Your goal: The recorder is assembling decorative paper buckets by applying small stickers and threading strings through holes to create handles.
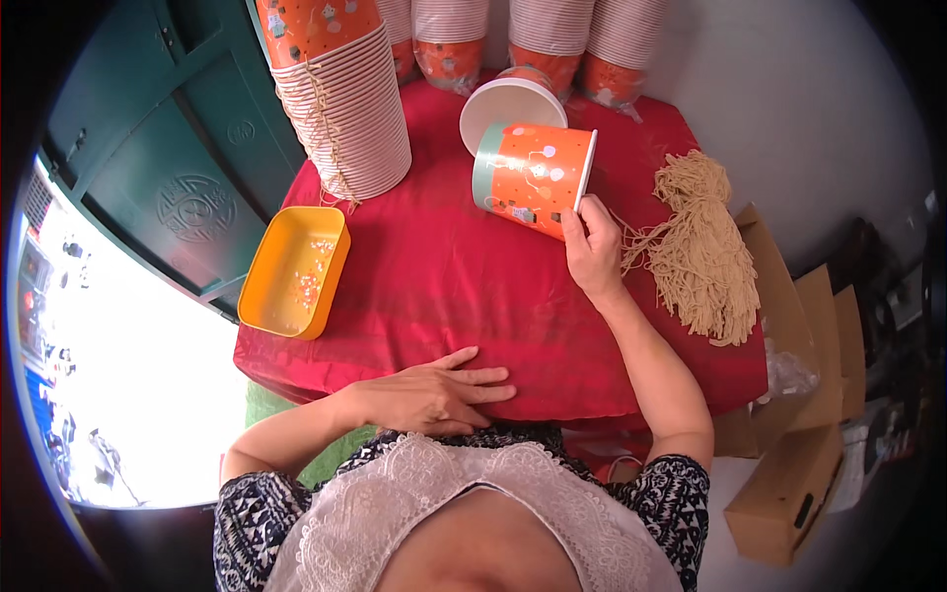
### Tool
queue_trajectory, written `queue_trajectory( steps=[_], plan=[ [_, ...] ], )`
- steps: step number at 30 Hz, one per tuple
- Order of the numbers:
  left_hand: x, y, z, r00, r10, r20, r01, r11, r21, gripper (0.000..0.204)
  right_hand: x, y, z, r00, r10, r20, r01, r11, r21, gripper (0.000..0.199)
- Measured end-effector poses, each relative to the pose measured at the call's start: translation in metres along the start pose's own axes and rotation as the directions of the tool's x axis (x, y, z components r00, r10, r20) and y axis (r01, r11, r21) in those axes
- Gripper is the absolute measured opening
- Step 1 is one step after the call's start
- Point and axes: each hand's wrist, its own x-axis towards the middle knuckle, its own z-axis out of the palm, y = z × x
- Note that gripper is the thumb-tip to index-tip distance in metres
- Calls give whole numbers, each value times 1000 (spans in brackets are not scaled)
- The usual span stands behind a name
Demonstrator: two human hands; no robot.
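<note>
My right hand (596, 249) pinches the white rim of an orange paper bucket (538, 178) with a green base band. The bucket is tilted on its side, its open end toward the right. Resting flat at the table's near edge is my left hand (434, 395), fingers spread, holding nothing. Behind the held bucket lies another paper bucket (493, 109), its white end facing me. Right of my right hand is a bundle of beige strings (705, 247), a few loose strands reaching toward my wrist.
A red cloth covers the table (444, 286). At the left stands a tall stack of nested buckets (345, 118) with strings down its side, and a yellow tray (266, 266) holding small bits. Wrapped bucket stacks (449, 39) line the back. Cardboard boxes (784, 493) sit beyond the right edge.
</note>
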Motion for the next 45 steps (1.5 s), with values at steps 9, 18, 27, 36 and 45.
queue_trajectory(
  steps=[9, 18, 27, 36, 45],
  plan=[
    [-19, 29, -64, 907, -285, -310, 229, 952, -203, 29, 19, -5, -17, 998, 40, -39, -40, 999, 3, 17],
    [45, 34, -140, 672, -7, -741, 404, 841, 359, 43, 46, -38, -31, 887, -376, 266, 438, 868, -234, 3],
    [69, -3, -127, 720, -112, -685, 600, 598, 532, 5, 42, -40, -33, 861, -457, 223, 506, 812, -291, 20],
    [64, -5, -123, 685, -162, -710, 666, 534, 521, 8, 33, 42, -94, 998, 16, -63, -40, 923, -383, 8],
    [58, -11, -89, 502, 280, -818, 223, 872, 435, 24, 3, 59, -115, 897, 380, 226, -169, 768, -618, 7]
  ],
)
